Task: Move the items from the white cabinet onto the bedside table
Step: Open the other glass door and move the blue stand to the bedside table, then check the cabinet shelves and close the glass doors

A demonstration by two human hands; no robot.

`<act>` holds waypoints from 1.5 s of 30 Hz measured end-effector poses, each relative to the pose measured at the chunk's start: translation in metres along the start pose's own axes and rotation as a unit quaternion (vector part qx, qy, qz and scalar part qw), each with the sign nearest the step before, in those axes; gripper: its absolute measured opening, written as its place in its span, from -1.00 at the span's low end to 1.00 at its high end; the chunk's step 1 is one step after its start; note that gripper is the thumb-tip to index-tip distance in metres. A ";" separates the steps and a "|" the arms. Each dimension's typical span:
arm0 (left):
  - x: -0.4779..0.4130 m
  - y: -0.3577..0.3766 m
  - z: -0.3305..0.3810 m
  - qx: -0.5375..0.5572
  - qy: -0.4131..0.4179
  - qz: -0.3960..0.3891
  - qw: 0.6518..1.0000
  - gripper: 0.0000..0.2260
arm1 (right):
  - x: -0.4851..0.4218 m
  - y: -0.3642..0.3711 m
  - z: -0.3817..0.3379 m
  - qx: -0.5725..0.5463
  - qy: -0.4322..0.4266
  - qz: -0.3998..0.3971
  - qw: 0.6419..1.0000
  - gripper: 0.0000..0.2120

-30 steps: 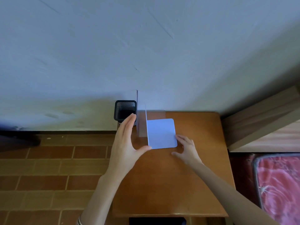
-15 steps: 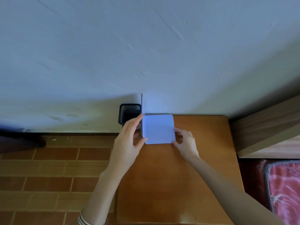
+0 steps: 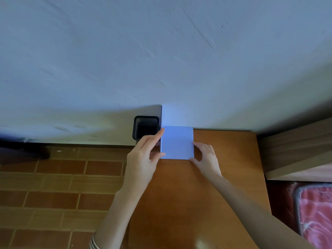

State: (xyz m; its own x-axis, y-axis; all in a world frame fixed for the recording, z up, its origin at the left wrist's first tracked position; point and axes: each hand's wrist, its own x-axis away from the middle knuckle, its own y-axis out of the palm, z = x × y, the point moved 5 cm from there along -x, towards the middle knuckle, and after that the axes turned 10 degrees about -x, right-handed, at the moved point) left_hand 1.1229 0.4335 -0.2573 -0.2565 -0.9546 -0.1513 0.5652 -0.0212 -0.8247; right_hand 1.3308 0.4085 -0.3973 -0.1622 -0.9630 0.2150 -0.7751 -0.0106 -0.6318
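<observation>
The pale blue-grey plaster wall (image 3: 161, 51) is filling the upper half of the view, and a floor of reddish-brown brick tiles (image 3: 53, 186) is stretching away on the left. The orange-brown wooden bedside table (image 3: 224, 168) is standing against the wall, with a light wooden bed frame (image 3: 296, 150) and a red patterned mattress (image 3: 318, 212) lying to its right.

Both bare forearms are reaching across the tabletop. The left hand (image 3: 142, 159) is lying with its fingers nearly straight along the left edge of the white flat plate with rounded corners (image 3: 177, 143): the forefinger tip is touching the far left corner and the thumb is touching the near left corner. The right hand (image 3: 206, 157) is bending its fingers onto the plate's right edge while its thumb is pressing the near right corner, so it is pinching that side.

The plate is lying flat between the two hands at the back of the table, touching the wall. A black square wire-mesh pen holder (image 3: 145, 126) is standing just left of it, behind the left hand's fingers.
</observation>
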 end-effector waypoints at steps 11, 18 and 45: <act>0.001 -0.008 0.003 -0.076 -0.009 -0.093 0.993 -0.32 | 0.006 -0.026 -0.039 0.012 0.057 -0.105 0.993 -0.26; -0.009 -0.069 0.062 -0.160 0.028 -0.104 0.981 -0.48 | 0.042 -0.129 -0.119 0.137 -0.012 -0.056 0.989 -0.34; 0.001 -0.128 0.462 -0.188 0.562 -0.114 0.797 -0.55 | 0.339 -0.441 -0.198 0.292 0.189 0.273 0.897 -0.44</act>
State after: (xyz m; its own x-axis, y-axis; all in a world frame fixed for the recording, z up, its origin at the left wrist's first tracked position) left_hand 1.4127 0.2977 0.0996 -0.9791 -0.0644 -0.1931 0.1830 0.1374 -0.9735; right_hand 1.4964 0.1398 0.1015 -0.7012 -0.7088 -0.0767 -0.0842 0.1892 -0.9783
